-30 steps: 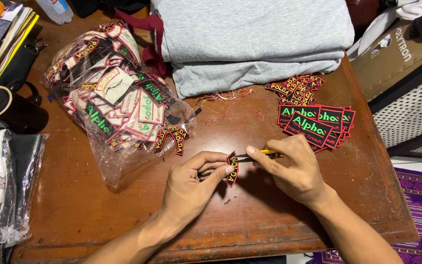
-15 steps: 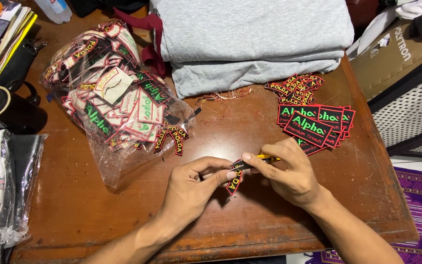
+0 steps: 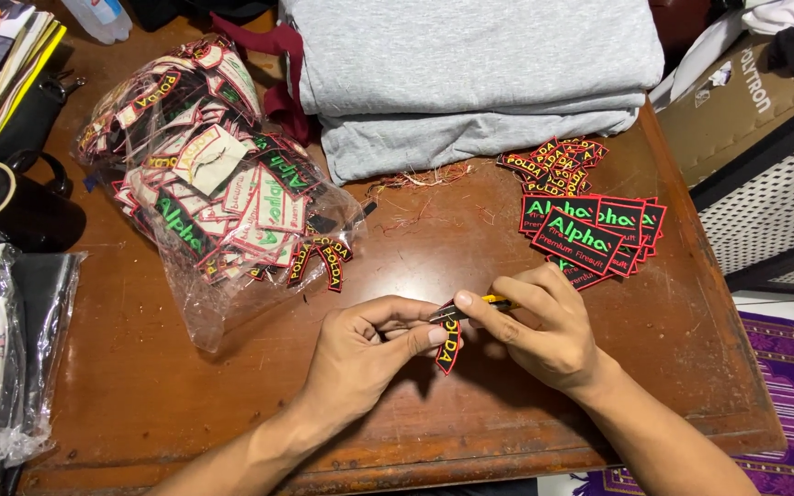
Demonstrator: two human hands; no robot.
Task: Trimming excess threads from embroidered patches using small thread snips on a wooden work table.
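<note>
— Which step was in hand?
— A small curved embroidered patch (image 3: 448, 346), black with red edging and yellow lettering, was held just above the wooden surface (image 3: 397, 266). It was pinched at its upper end by the fingers of the left hand (image 3: 360, 354). The right hand (image 3: 544, 326) was closed around a small yellow-handled cutter (image 3: 480, 303), whose tip was set against the top edge of the patch. The trimming of loose threads from that edge was judged to be under way.
— How were the hands placed?
— They were brought close together over the patch, each clamped on its own thing.
— And what was called for next?
— A short, controlled stroke along the border was judged necessary, with the blade kept off the stitching and the left fingertips.
— What else was seen?
— Finished patches (image 3: 590, 230) were stacked to the right, an open plastic bag of patches (image 3: 213, 193) lay to the left, and folded grey cloth (image 3: 470, 73) lay behind
</note>
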